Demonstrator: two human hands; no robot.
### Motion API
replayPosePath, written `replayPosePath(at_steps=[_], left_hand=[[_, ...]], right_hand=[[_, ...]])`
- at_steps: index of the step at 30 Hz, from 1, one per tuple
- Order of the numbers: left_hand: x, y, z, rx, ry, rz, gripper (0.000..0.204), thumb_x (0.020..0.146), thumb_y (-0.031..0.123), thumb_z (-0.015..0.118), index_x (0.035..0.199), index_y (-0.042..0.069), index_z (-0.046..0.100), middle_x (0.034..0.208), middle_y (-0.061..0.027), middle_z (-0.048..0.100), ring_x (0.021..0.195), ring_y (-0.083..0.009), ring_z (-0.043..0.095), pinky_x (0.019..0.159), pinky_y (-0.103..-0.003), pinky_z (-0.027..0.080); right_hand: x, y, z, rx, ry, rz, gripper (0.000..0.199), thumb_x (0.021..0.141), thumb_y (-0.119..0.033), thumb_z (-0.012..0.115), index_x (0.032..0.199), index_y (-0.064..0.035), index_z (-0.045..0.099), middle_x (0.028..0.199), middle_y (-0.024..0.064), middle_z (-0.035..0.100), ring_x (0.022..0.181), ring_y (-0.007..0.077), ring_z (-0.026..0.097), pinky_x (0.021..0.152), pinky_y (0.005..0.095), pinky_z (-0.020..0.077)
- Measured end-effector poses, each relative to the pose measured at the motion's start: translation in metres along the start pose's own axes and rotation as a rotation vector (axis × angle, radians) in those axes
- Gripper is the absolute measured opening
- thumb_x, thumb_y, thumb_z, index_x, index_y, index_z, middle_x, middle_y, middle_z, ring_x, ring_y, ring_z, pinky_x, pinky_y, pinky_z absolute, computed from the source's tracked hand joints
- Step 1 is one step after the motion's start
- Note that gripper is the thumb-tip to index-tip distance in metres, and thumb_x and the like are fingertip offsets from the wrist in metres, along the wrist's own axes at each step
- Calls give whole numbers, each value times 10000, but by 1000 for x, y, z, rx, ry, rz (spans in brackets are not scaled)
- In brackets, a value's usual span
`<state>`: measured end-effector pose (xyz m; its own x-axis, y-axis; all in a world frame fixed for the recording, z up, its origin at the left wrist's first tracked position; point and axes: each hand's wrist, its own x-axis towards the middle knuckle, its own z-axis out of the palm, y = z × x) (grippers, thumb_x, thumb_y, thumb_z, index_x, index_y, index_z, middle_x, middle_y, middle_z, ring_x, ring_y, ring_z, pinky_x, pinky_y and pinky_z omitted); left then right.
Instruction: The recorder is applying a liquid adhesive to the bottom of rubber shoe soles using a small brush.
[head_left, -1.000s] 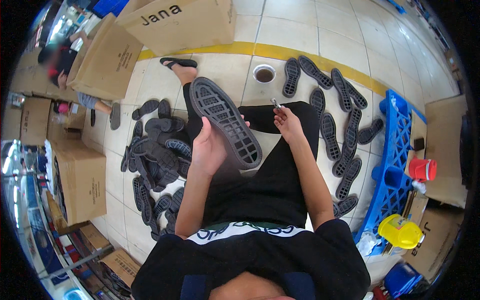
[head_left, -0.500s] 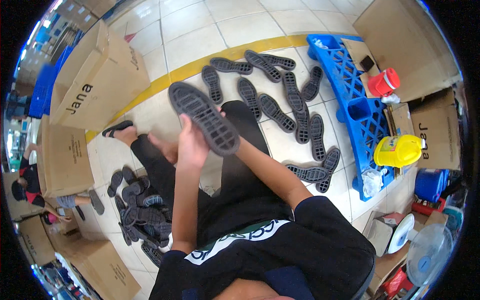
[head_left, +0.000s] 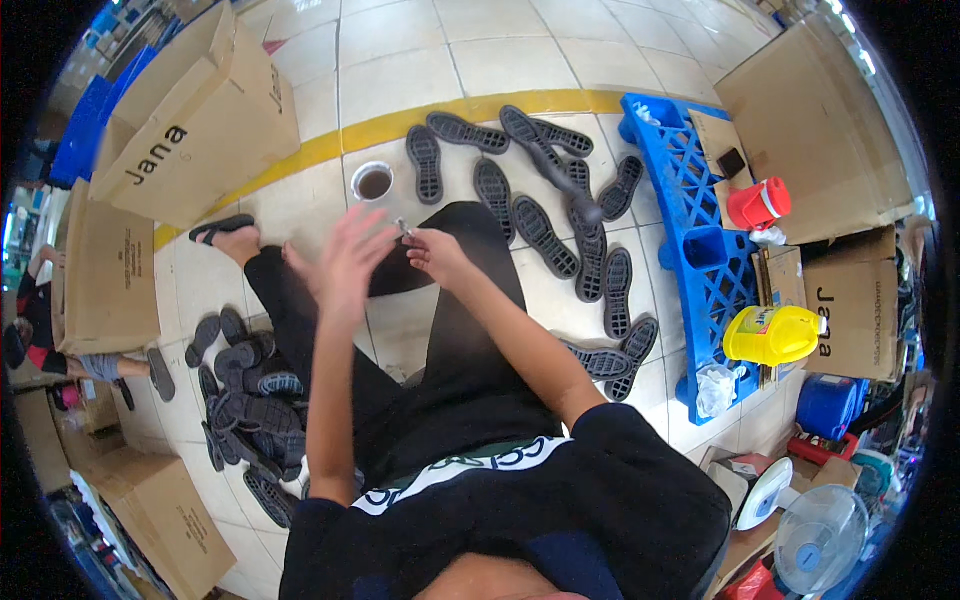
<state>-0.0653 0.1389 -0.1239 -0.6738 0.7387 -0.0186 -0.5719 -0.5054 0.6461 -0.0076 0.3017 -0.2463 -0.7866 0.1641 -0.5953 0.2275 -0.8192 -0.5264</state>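
My left hand [head_left: 348, 255] is smeared by motion, its fingers spread and nothing seen in it. Right beside it, my right hand [head_left: 437, 255] is closed in a pinch on a small light-coloured thing [head_left: 404, 228], too small to name. Just beyond my hands a white bowl [head_left: 356, 178] of dark liquid [head_left: 376, 183] stands on the floor. Several black shoe soles [head_left: 545, 236] lie ahead and to the right, tread side up. Among them one sole [head_left: 568, 180] is a dark blur above the others, touched by neither hand.
A heap of dark soles [head_left: 262, 425] lies to the left of my legs. On the right a blue pallet [head_left: 690, 210] carries a red jug [head_left: 760, 204] and a yellow jug [head_left: 772, 335]. Cardboard boxes [head_left: 200, 130] stand at the left, near another person [head_left: 45, 320].
The sole that both hands held is out of them, and a blurred sole shows over those at the right. The bowl has come into sight. My hands are empty of the sole, the right one pinching something small.
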Motion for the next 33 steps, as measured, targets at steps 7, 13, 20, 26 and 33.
replayPosePath(at_steps=[7, 13, 20, 26, 33], left_hand=[[-276, 88, -230, 1608, 1318, 57, 595, 950, 440, 520, 1345, -2, 457, 1311, -204, 533, 1208, -345, 512, 1017, -417, 389], [-445, -7, -347, 475, 1496, -44, 1007, 750, 861, 382, 1517, 238, 188, 1555, -134, 222, 1391, -330, 273, 1029, -609, 270], [-447, -65, -279, 261, 1594, 260, 577, 945, 444, 492, 1467, 288, 304, 1555, -55, 242, 1377, -313, 288, 1035, -555, 275], [-461, -97, -220, 331, 1641, 205, 554, 915, 307, 513, 1448, 256, 372, 1468, -137, 354, 1328, -296, 338, 1034, -515, 277], [-478, -118, -221, 86, 1778, 140, 551, 872, 357, 530, 1399, 226, 435, 1387, -63, 446, 1198, -280, 457, 922, -469, 346]], right_hand=[[-6, -3, 6, -68, 39, 69, 148, 927, -196, 583, 996, -65, 595, 923, 53, 661, 704, 139, 585, 640, 285, 495], [-7, -3, 8, -102, 40, 64, 174, 919, -198, 592, 1016, -54, 591, 965, 67, 663, 744, 157, 586, 658, 294, 497], [-23, -62, -56, -173, -116, -557, 147, 963, -194, 578, 1066, -96, 618, 1143, 73, 641, 938, 164, 610, 787, 327, 503], [-2, -127, -230, -111, 335, -431, 252, 960, -261, 576, 1201, -193, 544, 1255, 32, 540, 1130, 218, 483, 914, 445, 441], [56, -106, -333, 156, 600, -197, 594, 938, -442, 554, 1456, -280, 311, 1596, 73, 94, 1466, 308, 70, 1146, 539, 147]])
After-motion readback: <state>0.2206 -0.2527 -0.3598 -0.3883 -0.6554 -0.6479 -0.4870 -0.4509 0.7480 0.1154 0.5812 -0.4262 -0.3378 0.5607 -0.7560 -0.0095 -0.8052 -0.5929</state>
